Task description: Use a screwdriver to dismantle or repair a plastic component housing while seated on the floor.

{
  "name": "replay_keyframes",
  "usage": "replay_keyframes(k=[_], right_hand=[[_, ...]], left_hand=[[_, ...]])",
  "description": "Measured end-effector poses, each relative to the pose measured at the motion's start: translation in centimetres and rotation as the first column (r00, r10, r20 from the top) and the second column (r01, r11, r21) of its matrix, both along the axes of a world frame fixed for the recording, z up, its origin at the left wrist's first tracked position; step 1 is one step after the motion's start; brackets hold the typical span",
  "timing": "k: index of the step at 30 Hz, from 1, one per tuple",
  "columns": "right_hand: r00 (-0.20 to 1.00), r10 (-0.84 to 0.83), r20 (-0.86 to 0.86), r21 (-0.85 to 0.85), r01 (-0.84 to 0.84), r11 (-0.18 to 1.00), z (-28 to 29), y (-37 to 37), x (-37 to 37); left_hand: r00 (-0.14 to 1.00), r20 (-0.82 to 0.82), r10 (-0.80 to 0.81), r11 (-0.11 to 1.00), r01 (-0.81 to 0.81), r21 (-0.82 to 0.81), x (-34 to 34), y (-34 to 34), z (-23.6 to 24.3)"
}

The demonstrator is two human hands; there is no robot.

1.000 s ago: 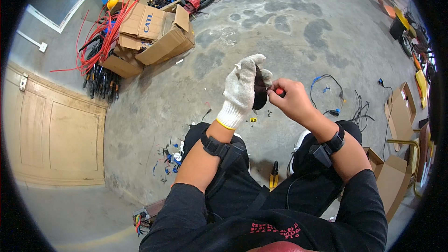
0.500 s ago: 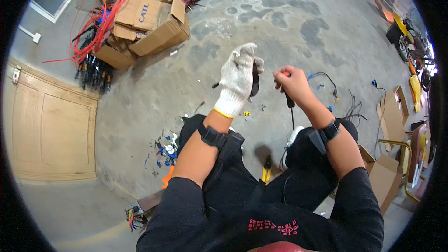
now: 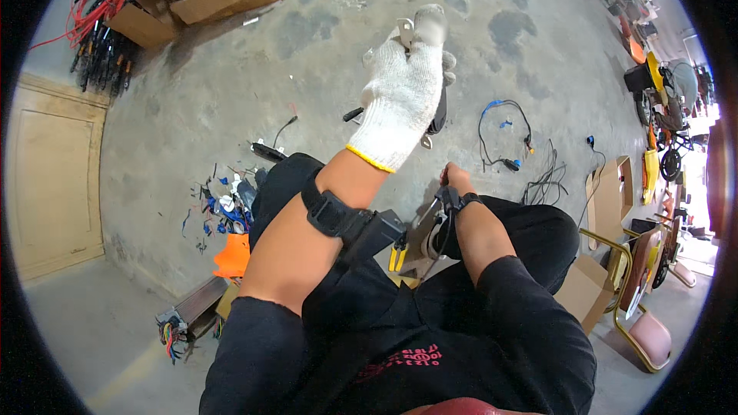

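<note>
I see white-knit-gloved left hand (image 3: 407,81) clamped on black metal-tabbed part (image 3: 440,117); bare right hand (image 3: 457,177): can't tell grip

- Lots of bare gray floor (image 3: 338,38) lies ahead of the gloved left hand (image 3: 406,84), so it could pass there easily
- A strip of floor between that hand and the blue and black cable (image 3: 483,129) is open too
- The bent right leg (image 3: 530,234) is close beside the right hand (image 3: 457,177), like a wall
- Little scraps (image 3: 223,207) (a messy bunch) crowd the floor past the left knee (image 3: 288,173)
</note>
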State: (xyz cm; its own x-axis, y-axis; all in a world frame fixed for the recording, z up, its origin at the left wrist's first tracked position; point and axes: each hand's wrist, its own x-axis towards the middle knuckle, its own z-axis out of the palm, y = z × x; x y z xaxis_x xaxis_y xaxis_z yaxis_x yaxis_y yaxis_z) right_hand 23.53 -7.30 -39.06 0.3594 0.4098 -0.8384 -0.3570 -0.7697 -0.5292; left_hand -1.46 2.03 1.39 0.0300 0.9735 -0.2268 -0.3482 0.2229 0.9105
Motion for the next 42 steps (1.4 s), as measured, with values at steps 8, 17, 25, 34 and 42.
replay_keyframes(k=[8,17,25,34,42], right_hand=[[1.000,0.012,0.013,0.180,-0.015,0.984,-1.7,4.3,1.3],[0.994,-0.072,-0.077,0.161,0.083,0.983,0.7,8.7,0.3],[0.976,-0.219,-0.020,0.109,0.220,0.969,-1.1,8.4,6.7],[0.998,0.036,0.056,0.446,-0.057,0.893,22.0,15.2,9.0],[0.907,-0.084,0.412,0.867,-0.362,0.342,43.2,8.2,0.7]], left_hand=[[0.996,0.081,0.026,0.983,-0.011,-0.184,-0.3,0.6,0.6],[0.996,0.079,0.030,0.988,-0.017,-0.152,-0.8,1.3,0.2],[0.994,0.111,-0.017,0.994,0.029,-0.107,0.5,2.2,0.4],[0.890,0.418,-0.181,0.963,0.246,-0.107,-0.7,2.3,-1.4],[0.826,0.484,-0.288,0.934,0.355,-0.050,-1.9,0.2,-0.4]])
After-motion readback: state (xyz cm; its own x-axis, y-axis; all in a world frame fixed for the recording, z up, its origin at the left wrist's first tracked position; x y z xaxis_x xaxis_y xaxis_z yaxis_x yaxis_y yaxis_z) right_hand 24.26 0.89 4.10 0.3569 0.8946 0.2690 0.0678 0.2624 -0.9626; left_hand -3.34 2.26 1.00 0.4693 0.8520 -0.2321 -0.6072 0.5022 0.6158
